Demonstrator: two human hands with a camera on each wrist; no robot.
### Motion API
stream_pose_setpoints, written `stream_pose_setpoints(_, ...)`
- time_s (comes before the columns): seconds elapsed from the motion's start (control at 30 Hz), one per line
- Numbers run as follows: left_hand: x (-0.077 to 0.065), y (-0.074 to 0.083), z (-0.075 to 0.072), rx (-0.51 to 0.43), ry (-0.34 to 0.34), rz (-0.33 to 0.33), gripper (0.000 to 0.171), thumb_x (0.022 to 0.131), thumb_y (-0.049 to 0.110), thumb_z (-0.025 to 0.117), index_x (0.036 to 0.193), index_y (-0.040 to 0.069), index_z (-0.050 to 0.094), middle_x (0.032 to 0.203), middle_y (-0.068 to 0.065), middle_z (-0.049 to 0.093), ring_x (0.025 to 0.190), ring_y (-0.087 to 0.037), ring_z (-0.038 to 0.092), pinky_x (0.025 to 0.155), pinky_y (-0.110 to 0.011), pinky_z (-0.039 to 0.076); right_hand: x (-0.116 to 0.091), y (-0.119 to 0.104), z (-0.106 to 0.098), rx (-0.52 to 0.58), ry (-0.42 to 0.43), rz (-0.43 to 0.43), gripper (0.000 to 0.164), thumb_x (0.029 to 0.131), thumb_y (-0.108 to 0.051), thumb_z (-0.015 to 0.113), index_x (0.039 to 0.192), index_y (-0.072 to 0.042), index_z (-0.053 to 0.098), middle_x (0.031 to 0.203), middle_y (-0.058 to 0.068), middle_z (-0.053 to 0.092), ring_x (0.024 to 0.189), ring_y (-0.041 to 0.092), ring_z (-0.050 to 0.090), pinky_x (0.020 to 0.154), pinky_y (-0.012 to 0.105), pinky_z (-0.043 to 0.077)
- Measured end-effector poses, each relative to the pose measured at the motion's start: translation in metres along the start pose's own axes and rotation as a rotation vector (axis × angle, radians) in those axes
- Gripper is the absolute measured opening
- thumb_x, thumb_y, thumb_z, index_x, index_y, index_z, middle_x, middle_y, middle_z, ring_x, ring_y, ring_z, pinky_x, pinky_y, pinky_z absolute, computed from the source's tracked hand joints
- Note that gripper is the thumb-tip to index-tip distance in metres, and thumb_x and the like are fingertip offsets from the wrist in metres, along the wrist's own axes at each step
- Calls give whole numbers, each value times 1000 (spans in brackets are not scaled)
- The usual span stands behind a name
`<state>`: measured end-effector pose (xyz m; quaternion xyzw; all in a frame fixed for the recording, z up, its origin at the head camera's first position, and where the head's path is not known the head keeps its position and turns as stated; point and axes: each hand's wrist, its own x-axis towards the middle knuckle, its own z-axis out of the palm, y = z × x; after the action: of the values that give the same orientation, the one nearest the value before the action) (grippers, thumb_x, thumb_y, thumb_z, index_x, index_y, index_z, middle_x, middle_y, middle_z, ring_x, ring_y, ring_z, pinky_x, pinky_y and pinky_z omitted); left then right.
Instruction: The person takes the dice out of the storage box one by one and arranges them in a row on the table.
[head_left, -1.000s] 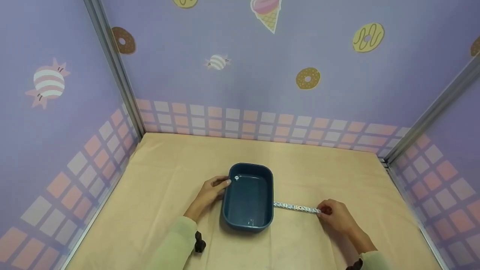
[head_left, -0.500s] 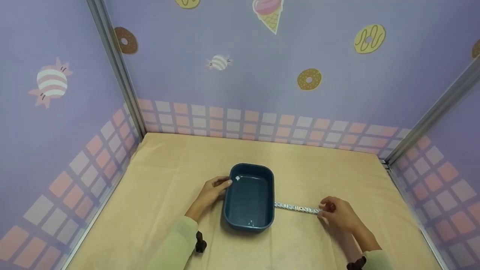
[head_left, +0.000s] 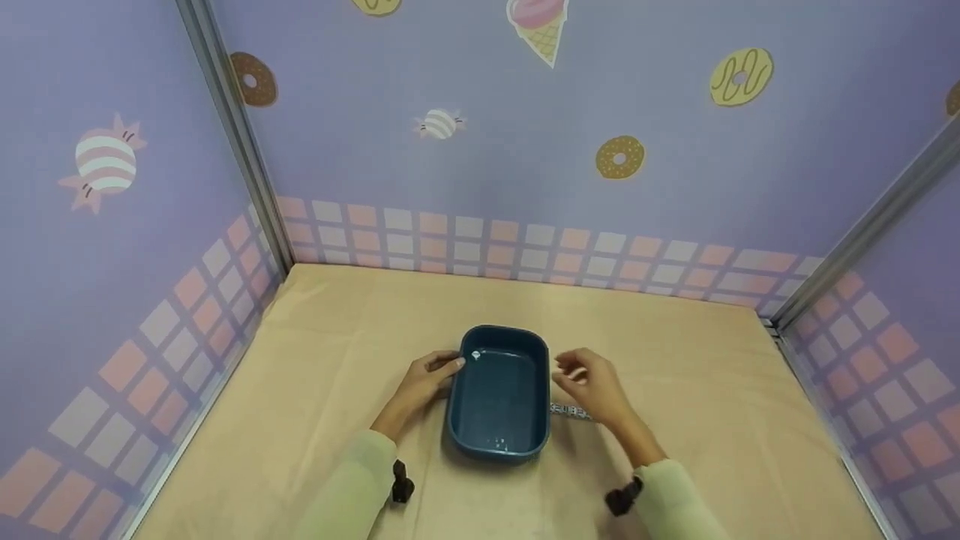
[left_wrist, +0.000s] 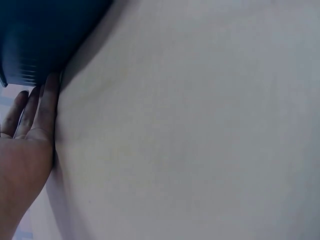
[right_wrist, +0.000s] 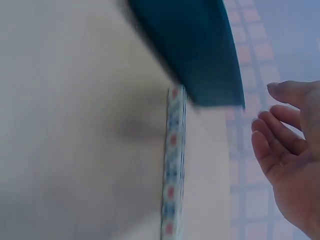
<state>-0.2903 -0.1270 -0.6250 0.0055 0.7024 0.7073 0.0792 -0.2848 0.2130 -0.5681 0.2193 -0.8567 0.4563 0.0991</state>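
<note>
A dark blue rectangular container (head_left: 501,405), open at the top, stands in the middle of the cloth. At its left side my left hand (head_left: 420,384) has the thumb at the rim; in the left wrist view that hand's straight fingers (left_wrist: 46,107) touch the lower outer wall. My right hand (head_left: 596,388) hovers just off the container's right wall, fingers loosely bent, with nothing in them. Beneath its wrist lies a narrow floral-patterned strip (right_wrist: 171,165), its edge layered, one end against or under the container; I cannot tell which.
A beige cloth (head_left: 360,322) covers the table. Purple patterned panels (head_left: 480,172) stand at the back and both sides, joined by grey metal posts (head_left: 238,135). Dark straps (head_left: 401,484) sit at both wrists, at the sleeve ends.
My right hand has let go of the patterned strip's outer end and moved left to the container's side. The strip stays on the cloth. My left hand and the container have barely moved.
</note>
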Motion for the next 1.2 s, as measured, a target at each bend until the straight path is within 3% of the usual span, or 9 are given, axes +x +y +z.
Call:
stream_pose_setpoints(0.27, 0, 0, -1, -30, -38, -5, 56, 103, 36, 72, 146, 3, 59, 141, -17, 63, 122, -32, 68, 96, -37, 59, 39, -29, 57, 7, -63, -8, 32, 93, -8, 82, 122, 4, 71, 112, 13, 70, 102, 28, 71, 89, 42, 62)
stream_pose_setpoints(0.4, 0, 0, -1, -80, -54, -18, 55, 103, 33, 72, 147, 2, 58, 142, -19, 63, 122, -34, 68, 95, -37, 60, 48, -31, 80, 24, -82, 16, 36, 93, -9, 82, 125, 2, 71, 117, 16, 70, 108, 33, 70, 95, 47, 60)
stream_pose_setpoints(0.6, -1, 1, -2, -40, -42, -8, 55, 104, 36, 71, 146, 2, 59, 142, -17, 63, 122, -29, 68, 96, -38, 60, 54, -32, 108, -28, -115, 93, 47, 93, -15, 83, 134, 0, 69, 128, 13, 67, 123, 31, 65, 107, 50, 52)
stream_pose_setpoints(0.73, -2, 1, -2, -51, -40, -10, 57, 104, 37, 72, 146, 2, 59, 141, -17, 63, 120, -27, 69, 96, -38, 60, 57, -32, 119, -80, -156, 120, 52, 92, -17, 84, 139, -2, 66, 138, 14, 63, 132, 32, 59, 114, 49, 46)
stream_pose_setpoints(0.97, -1, 3, -1, -53, -31, -2, 54, 104, 33, 71, 146, 0, 59, 140, -17, 64, 116, -26, 70, 92, -36, 60, 61, -30, 126, -183, -283, 89, 61, 97, -21, 79, 148, 3, 57, 151, 21, 53, 142, 38, 50, 118, 53, 40)
stream_pose_setpoints(1.2, 1, 1, -2, -32, -19, 17, 53, 104, 32, 72, 144, 0, 61, 136, -17, 67, 115, -24, 70, 90, -35, 61, 64, -30, 130, -287, -389, 50, 56, 100, -21, 73, 147, 5, 57, 151, 20, 53, 141, 38, 48, 118, 53, 41)
